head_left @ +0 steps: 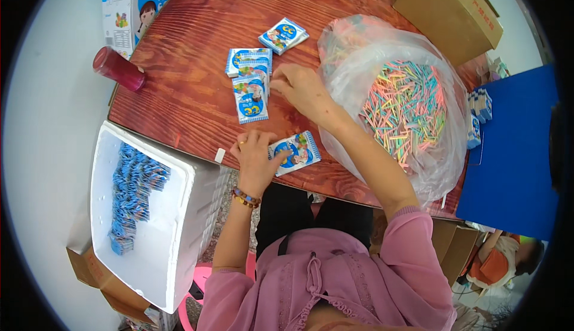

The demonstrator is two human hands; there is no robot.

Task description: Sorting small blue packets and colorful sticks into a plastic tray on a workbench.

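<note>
Left hand [256, 155] pinching blue packet [295, 152] at near counter [179, 80] edge — grip closed on it. Right hand [302, 87] at packet pile [250, 83] (grip unclear), beside bag of pastel sticks [406, 104].

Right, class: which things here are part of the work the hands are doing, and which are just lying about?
In use:
left hand on a small packet
right hand at the packet pile
bag of coloured sticks
foam box of packets

Lying about:
red bottle
cardboard box
blue board
</note>
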